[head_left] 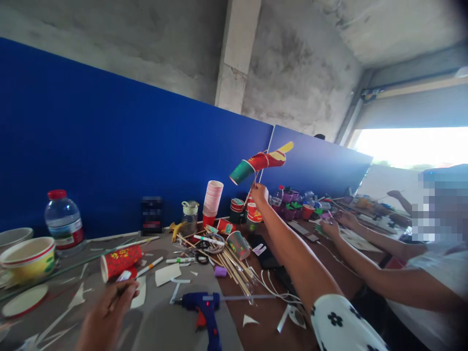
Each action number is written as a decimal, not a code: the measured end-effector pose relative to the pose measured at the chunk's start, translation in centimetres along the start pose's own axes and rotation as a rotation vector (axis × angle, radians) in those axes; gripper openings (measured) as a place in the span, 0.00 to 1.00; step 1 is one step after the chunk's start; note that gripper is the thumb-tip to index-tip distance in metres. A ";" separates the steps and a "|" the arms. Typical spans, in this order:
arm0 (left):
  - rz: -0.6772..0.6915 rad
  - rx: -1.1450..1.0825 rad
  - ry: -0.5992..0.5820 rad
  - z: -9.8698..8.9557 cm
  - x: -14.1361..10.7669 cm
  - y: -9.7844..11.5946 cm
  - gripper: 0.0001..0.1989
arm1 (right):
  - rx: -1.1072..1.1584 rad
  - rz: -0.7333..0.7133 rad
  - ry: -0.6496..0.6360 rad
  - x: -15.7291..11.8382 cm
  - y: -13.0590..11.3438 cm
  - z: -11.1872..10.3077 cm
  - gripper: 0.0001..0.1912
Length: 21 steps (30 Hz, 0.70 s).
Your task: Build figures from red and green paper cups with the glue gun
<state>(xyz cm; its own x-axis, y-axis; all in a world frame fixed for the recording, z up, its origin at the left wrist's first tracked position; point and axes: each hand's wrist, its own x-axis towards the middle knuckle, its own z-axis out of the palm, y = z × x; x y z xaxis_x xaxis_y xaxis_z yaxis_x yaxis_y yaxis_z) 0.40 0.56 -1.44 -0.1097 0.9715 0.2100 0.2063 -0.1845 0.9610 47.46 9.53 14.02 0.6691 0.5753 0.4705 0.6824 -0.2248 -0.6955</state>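
Blue panels [127,136] run behind the crowded table [153,321] under bare concrete, and up goes our eye to just past twelve, close to centre: there's the cup figure [268,161], green and red with yellow pieces, tilted in mid-air! Right hand [259,192] has it from below, fingers curled together, pinching the thin stick [255,179] under it. Over to between seven and eight, the left hand [115,309] is blurred, fingers bent and bunched beside a white marker [149,267]; whether they grip it, I cannot tell. A patterned red cup [122,261] lies on its side at eight, the blue glue gun [204,307] sits near six, and at four another person's hands [331,225] are busy with small pieces.
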 end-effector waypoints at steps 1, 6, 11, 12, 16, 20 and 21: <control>0.005 0.020 -0.004 0.0 0.0 0.0 0.17 | -0.011 0.014 -0.013 -0.3 -0.1 0.7 0.16; 0.013 0.053 -0.026 0.0 -0.5 0.6 0.18 | -0.061 0.074 -0.056 -1.5 0.4 3.5 0.16; -0.011 0.080 -0.055 -0.2 -0.6 0.7 0.18 | -0.105 0.113 -0.084 -1.8 1.9 5.2 0.16; -0.010 0.086 -0.058 -0.2 -0.7 0.7 0.18 | -0.114 0.123 -0.089 -1.8 2.2 5.4 0.16; 0.014 0.112 -0.065 -0.1 -0.8 0.6 0.19 | -0.144 0.161 -0.105 -1.7 3.0 6.0 0.16; 0.035 0.112 -0.063 0.1 -1.0 1.3 0.20 | -0.155 0.177 -0.119 -2.2 3.5 6.7 0.16; 0.039 0.114 -0.064 0.2 -1.1 1.5 0.21 | -0.155 0.179 -0.121 -2.3 3.6 6.9 0.17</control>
<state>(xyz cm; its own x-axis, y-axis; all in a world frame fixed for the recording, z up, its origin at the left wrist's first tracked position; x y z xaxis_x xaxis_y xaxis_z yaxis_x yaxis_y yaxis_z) 0.98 -0.73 -0.20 -0.0380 0.9720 0.2319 0.3186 -0.2081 0.9248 46.35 12.81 6.68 0.7494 0.6035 0.2724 0.5994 -0.4436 -0.6663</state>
